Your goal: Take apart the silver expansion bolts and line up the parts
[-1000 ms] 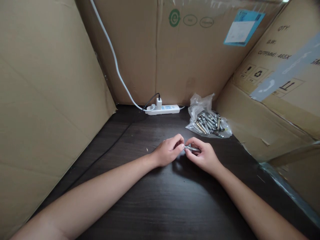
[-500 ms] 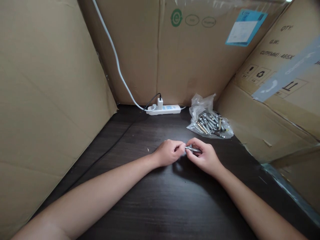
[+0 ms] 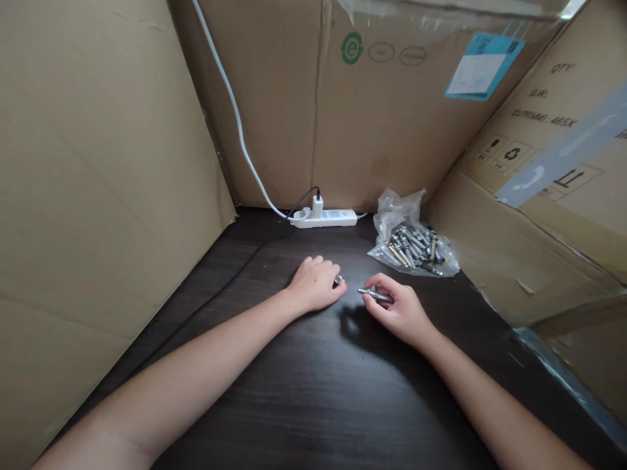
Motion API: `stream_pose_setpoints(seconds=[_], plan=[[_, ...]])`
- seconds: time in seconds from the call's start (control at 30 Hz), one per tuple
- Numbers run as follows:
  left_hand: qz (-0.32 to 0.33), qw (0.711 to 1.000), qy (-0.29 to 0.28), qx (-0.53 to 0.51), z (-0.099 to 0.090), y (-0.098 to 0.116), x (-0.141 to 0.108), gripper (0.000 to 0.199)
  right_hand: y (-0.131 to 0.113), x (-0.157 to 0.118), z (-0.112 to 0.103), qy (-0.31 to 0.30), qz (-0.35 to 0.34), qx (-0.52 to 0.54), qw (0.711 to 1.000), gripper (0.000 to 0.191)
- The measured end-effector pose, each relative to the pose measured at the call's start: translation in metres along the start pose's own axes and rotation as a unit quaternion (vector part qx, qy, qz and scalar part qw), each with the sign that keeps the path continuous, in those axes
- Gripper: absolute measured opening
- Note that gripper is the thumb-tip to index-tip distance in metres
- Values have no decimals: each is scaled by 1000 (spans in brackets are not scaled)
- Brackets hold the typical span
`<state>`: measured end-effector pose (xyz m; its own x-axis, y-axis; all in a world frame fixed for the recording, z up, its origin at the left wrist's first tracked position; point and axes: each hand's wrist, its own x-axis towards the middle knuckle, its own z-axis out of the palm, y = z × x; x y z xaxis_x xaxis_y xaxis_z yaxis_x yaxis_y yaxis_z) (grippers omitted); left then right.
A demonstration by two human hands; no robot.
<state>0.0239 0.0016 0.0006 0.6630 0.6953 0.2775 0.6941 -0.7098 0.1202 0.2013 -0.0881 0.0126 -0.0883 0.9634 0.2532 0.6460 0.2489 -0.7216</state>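
Note:
In the head view my right hand [image 3: 399,310] pinches an expansion bolt [image 3: 376,295] between thumb and fingers, its thin threaded end pointing left. My left hand [image 3: 316,286] is low over the dark tabletop, left of the bolt and apart from it. Its thumb and forefinger close on a small shiny metal nut [image 3: 337,281], partly hidden by the fingers. Beyond my right hand, a clear plastic bag [image 3: 399,207] lies open with several similar expansion bolts [image 3: 414,245] piled in it.
A white power strip [image 3: 337,219] with a plugged-in charger [image 3: 317,207] lies at the back. Its white cable [image 3: 232,104] rises to the upper left, and a black cable [image 3: 220,290] crosses the tabletop [image 3: 313,405]. Cardboard boxes [image 3: 264,130] wall in the left, back and right.
My left hand has drawn away leftward from the bolt's end, taking the small nut with it. My right hand still holds the bolt in nearly the same place. The view has shifted slightly.

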Motion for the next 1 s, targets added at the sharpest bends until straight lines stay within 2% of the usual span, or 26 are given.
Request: stream_pose_setpoints(seconds=[0.17,0.33,0.4,0.5,0.57,0.83,1.0], plan=[[-2,998,-6,55,0,-3,-2,25,1,0,0,3,1,8,1000,13],[12,999,7,43,-5,3,-4,21,3,1,1,9,4,6,1000,13],[53,998,19,5,-9,8,-4,20,4,2,1,12,5,5,1000,14],[151,986,18,-68,-15,15,-6,23,6,2,1,11,3,4,1000,13],[184,979,20,-88,-16,18,-8,24,6,2,1,5,-2,6,1000,13],[203,970,46,-126,-12,18,-8,18,4,1,-1,-23,-28,33,999,20],[186,969,43,-154,-11,18,-8,14,4,3,-2,-19,-41,38,998,22]])
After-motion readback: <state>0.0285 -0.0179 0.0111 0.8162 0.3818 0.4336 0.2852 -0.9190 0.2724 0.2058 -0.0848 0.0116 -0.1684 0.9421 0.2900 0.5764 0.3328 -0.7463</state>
